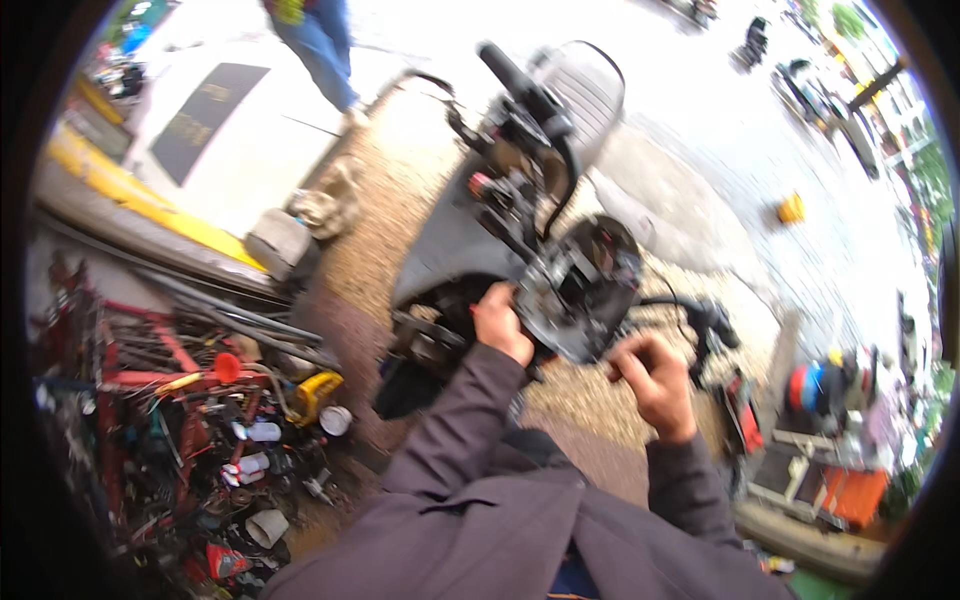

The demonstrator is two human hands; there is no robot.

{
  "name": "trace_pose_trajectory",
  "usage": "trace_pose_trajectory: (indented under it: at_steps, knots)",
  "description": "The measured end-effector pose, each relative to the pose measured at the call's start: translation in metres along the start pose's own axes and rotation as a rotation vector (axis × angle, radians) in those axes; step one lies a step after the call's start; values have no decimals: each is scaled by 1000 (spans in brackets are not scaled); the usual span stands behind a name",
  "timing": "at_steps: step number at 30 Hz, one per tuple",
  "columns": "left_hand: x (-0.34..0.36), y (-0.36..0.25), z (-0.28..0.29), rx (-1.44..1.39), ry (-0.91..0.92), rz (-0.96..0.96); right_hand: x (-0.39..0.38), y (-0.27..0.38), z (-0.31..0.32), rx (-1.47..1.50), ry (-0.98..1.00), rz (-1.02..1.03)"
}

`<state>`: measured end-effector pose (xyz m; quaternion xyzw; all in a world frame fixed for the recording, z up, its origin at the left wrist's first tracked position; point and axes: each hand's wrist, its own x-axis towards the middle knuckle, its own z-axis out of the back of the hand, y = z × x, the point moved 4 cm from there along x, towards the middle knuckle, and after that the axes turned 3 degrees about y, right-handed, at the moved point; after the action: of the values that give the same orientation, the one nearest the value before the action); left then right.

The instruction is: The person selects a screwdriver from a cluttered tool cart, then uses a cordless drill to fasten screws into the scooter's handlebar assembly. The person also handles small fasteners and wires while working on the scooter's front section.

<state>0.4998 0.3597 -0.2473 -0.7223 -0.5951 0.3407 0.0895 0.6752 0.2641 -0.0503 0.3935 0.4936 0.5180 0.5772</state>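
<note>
In front of me stands a grey scooter (440, 245) with its handlebar area laid bare. A black rounded housing (575, 330), hollow side up with wires and fittings in it, sits at the handlebar's near side. My left hand (503, 325) is closed at the left edge of this housing, its fingertips partly hidden. Beside the housing's lower right edge my right hand (655, 378) is held with curled fingers close together; blur hides whatever may be between them. A black handlebar grip (508, 70) points away from me, and the ribbed grey seat (585, 95) lies behind it.
Tools and parts crowd a red metal rack (150, 375) at the left, with a white cup (336, 420) beside it. A yellow-edged kerb (150, 200) runs at the far left. A person in blue jeans (325, 50) stands beyond. An orange box (855, 495) sits at the right.
</note>
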Motion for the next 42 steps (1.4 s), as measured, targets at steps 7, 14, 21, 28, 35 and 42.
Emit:
trace_pose_trajectory:
  at_steps: [7, 14, 21, 28, 35, 42]
  knots:
    - [-44, -35, 2, 36, -278, -42, -15, -10, -8, 154, 95, -42]
    - [-126, -44, -11, 112, -174, 106, -14, -8, -38, -131, 202, 151]
    - [-141, -6, -21, -65, 10, 302, -18, 1, -73, -580, 174, 490]
    - [-138, -8, -21, 100, -6, 272, -13, 5, -71, -530, 139, 472]
    - [-139, -5, -44, 548, 6, -18, 0, 12, -44, -580, 182, 630]
    - [-158, 17, -83, 695, -126, -242, 15, 0, 6, -531, 325, 723]
